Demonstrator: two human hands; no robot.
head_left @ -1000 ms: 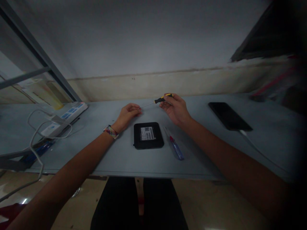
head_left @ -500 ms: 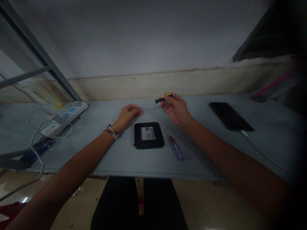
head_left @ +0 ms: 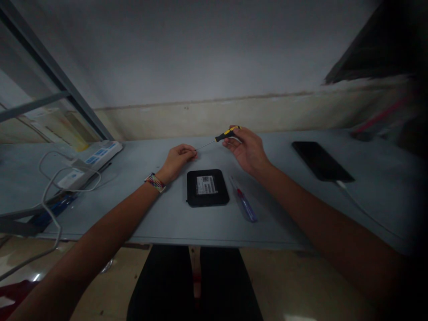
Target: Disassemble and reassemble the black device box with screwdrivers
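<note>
My right hand point(head_left: 246, 149) grips the black-and-yellow handle of a thin screwdriver point(head_left: 223, 135), held above the grey table point(head_left: 160, 214) and pointing left. My left hand point(head_left: 177, 161) is curled, its fingertips pinched at the screwdriver's tip; whether anything small lies between them is too dim to tell. A colourful band sits on my left wrist. Just in front of both hands a black box with a white label point(head_left: 207, 187) lies flat. A blue and red screwdriver point(head_left: 243, 203) rests on the table to the box's right.
A black phone point(head_left: 322, 161) with a white cable plugged in lies at the right. At the left stand a white power strip point(head_left: 88, 162), loose white cables point(head_left: 50, 187) and a metal frame. A wall runs behind the table.
My right hand has lifted the screwdriver's handle slightly, so the shaft slopes more steeply down to my left fingertips. The left hand has stayed in place.
</note>
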